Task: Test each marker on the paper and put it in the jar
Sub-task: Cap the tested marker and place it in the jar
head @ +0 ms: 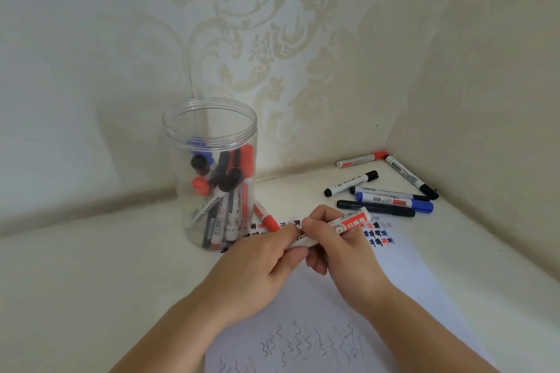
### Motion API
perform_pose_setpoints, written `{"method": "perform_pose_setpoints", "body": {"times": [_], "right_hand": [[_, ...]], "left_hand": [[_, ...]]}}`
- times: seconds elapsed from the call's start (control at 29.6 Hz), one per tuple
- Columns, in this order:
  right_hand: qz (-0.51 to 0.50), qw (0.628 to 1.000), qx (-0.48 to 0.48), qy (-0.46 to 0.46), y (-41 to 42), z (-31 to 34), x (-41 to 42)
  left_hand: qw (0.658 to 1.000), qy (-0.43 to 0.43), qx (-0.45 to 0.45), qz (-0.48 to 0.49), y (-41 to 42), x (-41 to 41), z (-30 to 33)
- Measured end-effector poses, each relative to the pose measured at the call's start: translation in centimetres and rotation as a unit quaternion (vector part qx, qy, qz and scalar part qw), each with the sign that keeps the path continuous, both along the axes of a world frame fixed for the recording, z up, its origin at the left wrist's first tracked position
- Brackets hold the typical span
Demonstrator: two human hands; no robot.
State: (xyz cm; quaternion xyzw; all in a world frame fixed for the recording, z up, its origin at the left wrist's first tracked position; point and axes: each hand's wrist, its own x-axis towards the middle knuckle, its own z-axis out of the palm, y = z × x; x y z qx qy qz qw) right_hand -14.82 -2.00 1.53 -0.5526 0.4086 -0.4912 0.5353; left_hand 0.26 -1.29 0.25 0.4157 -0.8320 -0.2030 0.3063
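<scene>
Both hands hold one white marker with a red label (348, 223) above the white paper (403, 269). My left hand (257, 266) grips its lower left end; that end is hidden in the fingers. My right hand (336, 239) curls round the barrel's middle. The clear plastic jar (212, 130) stands left of the hands, holding several red, blue and black markers. A red-capped marker (266, 218) lies on the table by the jar's base. Several loose markers (385, 200) lie at the back right. The paper carries coloured marks at its far end and wavy lines near me.
The white table sits in a corner, with patterned wallpaper behind and a plain wall on the right. Two markers (406, 172) lie right against that corner. Bare tabletop stretches left of the jar.
</scene>
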Motion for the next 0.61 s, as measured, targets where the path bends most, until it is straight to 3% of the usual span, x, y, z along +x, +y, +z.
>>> {"method": "perform_pose_setpoints", "body": {"times": [0.17, 0.34, 0.47, 0.61], "right_hand": [[0.011, 0.999, -0.026, 0.019, 0.1, 0.0, -0.2], [-0.033, 0.998, 0.042, -0.027, -0.7, 1.0, -1.8], [-0.066, 0.99, 0.087, 0.084, -1.6, 1.5, -3.2], [-0.052, 0.984, 0.095, 0.141, -1.9, 0.5, -1.2]], "left_hand": [[1.0, -0.017, -0.016, 0.013, -0.1, 0.4, 0.0], [0.985, 0.097, 0.129, 0.061, 0.0, 1.5, 0.3], [0.957, 0.185, 0.223, 0.025, -0.1, 2.4, 0.8], [0.968, 0.126, 0.217, 0.005, -0.4, 2.5, 0.8]]}}
